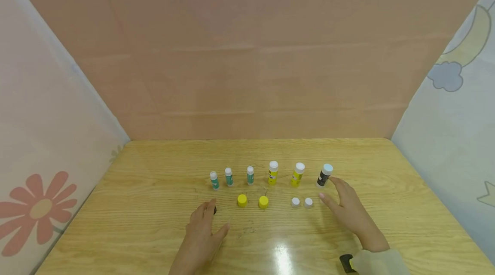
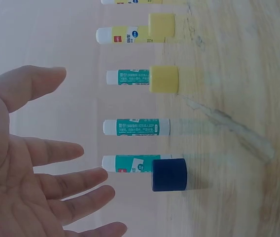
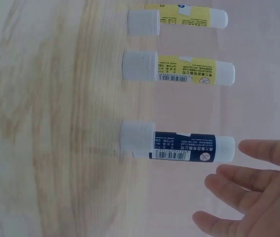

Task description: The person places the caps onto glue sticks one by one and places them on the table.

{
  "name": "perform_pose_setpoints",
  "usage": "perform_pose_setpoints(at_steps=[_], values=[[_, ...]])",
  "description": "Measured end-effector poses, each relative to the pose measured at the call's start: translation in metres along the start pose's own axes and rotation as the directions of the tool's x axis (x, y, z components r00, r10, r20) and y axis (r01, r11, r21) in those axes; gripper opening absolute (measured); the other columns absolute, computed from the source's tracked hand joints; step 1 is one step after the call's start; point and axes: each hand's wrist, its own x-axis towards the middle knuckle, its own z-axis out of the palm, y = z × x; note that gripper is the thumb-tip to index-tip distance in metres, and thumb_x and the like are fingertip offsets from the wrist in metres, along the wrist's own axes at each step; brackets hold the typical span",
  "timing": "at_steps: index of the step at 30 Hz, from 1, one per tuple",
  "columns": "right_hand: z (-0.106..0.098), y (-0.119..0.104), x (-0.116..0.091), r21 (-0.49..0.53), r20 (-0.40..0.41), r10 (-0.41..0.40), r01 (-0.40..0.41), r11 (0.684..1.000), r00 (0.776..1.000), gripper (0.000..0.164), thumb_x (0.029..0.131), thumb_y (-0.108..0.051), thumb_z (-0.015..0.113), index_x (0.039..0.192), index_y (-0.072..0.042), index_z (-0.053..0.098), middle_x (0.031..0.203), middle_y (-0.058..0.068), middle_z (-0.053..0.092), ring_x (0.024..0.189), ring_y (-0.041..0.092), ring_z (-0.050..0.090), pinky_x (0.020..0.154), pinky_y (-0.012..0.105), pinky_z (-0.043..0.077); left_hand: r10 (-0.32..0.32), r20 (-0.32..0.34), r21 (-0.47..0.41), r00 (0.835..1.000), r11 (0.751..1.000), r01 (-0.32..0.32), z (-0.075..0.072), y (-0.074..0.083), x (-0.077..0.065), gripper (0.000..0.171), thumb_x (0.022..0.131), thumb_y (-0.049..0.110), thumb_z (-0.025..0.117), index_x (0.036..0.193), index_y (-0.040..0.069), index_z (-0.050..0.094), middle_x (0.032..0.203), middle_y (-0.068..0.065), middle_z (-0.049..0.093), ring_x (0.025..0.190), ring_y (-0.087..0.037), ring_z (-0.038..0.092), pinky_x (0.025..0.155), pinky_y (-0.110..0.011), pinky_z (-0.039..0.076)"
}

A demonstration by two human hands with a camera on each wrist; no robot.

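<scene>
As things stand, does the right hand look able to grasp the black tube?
Probably yes: the right hand is open beside the black tube, with nothing visible between them. In the right wrist view, a white cap overlaps only the tube's lower end.

Wood-grained tabletop (image 1: 154, 180) with six upright glue sticks (image 1: 272, 175), yellow caps (image 1: 242, 200), white caps (image 1: 295, 202), one dark cap (image 2: 168, 175)

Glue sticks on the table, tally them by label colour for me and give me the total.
Teal glue sticks: 3
Yellow glue sticks: 2
Navy glue stick: 1
Total: 6
</scene>
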Motion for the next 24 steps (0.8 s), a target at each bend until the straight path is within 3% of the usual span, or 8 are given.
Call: perform_pose_setpoints(at_steps=[13, 20, 24], values=[[0.0036, 0.0064, 0.0020, 0.018, 0.000, 0.022, -0.022, 1.000, 1.000, 0.058, 0.089, -0.028, 0.048, 0.123, 0.015, 0.029, 0.123, 0.035, 0.029, 0.112, 0.051, 0.023, 0.084, 0.063, 0.023, 0.020, -0.020, -0.027, 1.000, 0.999, -0.020, 0.0020, -0.0017, 0.0004, 0.064, 0.079, 0.029, 0.063, 0.126, -0.004, 0.035, 0.120, -0.023, 0.040, 0.109, -0.042, 0.035, 0.081, -0.055, 0.035], [0.0040, 0.0052, 0.0028, 0.039, 0.011, 0.045, -0.045, 0.998, 0.999, 0.058, 0.089, -0.028, 0.047, 0.122, 0.016, 0.030, 0.123, 0.035, 0.029, 0.111, 0.051, 0.024, 0.085, 0.062, 0.024, -0.031, -0.010, -0.043, 0.999, 0.999, 0.031, 0.0047, -0.0034, 0.0013, 0.064, 0.079, 0.030, 0.062, 0.128, -0.001, 0.034, 0.122, -0.022, 0.038, 0.111, -0.041, 0.033, 0.082, -0.055, 0.035], [0.0041, 0.0048, 0.0027, 0.036, 0.002, 0.035, -0.035, 0.999, 0.999, 0.055, 0.089, -0.026, 0.048, 0.121, 0.016, 0.031, 0.121, 0.036, 0.031, 0.110, 0.052, 0.025, 0.084, 0.063, 0.025, -0.026, -0.016, -0.044, 1.000, 0.999, 0.026, 0.0066, -0.0054, 0.0017, 0.064, 0.079, 0.029, 0.062, 0.128, -0.001, 0.034, 0.121, -0.023, 0.038, 0.111, -0.041, 0.033, 0.082, -0.055, 0.035]])
